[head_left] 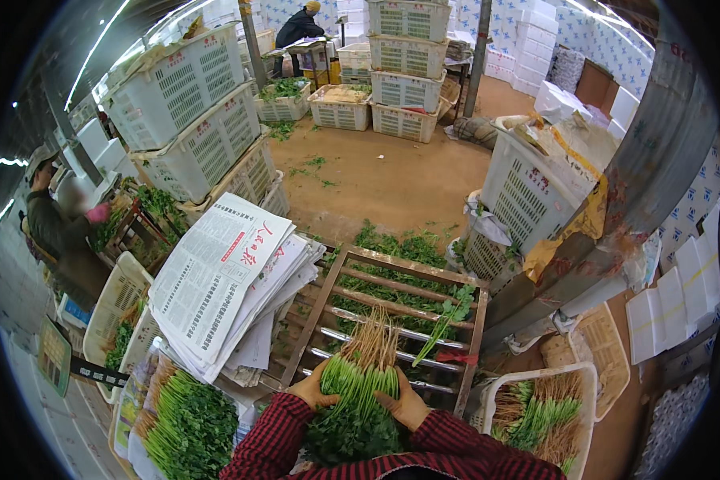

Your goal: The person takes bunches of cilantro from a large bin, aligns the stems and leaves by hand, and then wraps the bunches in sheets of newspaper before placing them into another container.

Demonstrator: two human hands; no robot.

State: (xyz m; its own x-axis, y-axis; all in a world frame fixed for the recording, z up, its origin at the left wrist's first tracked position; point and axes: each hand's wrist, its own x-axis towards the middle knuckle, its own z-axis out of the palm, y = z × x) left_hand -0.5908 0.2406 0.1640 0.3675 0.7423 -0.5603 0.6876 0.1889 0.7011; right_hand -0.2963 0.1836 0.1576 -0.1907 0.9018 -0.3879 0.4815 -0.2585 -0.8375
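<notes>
Both hands grip one bundle of green leafy herbs with pale stringy roots [362, 376]: the left hand [314, 390] clasps its left side and the right hand [406, 402] its right, fingers wrapped around the green stems, sleeves of red-and-black checked cloth showing below. The bundle lies at the near edge of a slatted wooden rack with metal crossbars [392, 320], roots pointing far, leaves toward the person. More loose greens lie under and beyond the rack, and one thin sprig [448, 316] rests across its right side. Just left of the rack sits a thick stack of folded newspapers [224, 280], and near left of that a heap of the same herbs [186, 420]. To the near right, a white plastic basket [536, 412] holds further bunches. The floor is bare brown earth [392, 172] scattered with leaf scraps. White perforated plastic crates [192, 112] are stacked at the left and far centre, white foam boxes line the far wall, and other people work at far left and far back.
</notes>
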